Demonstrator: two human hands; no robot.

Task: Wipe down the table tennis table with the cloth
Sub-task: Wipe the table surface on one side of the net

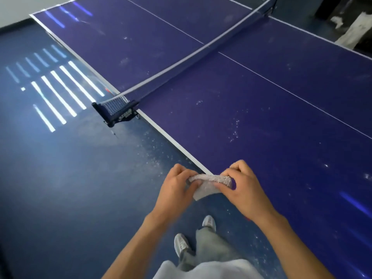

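A small grey-white cloth (pixel 209 183) is held between both hands just over the near white edge of the blue table tennis table (pixel 271 121). My left hand (pixel 175 190) grips the cloth's left end; my right hand (pixel 243 190) grips its right end, fingers curled over it. The cloth is folded or bunched, with one corner hanging down. White specks and dusty smears dot the table top around the middle and to the right of my hands.
The net (pixel 181 63) crosses the table from the clamp post (pixel 114 111) at the near edge to the far side. Dark blue glossy floor (pixel 70 178) lies left, dusted with white specks near the table edge. My shoes (pixel 181 244) stand below. Pale clutter (pixel 352 31) sits beyond the far edge.
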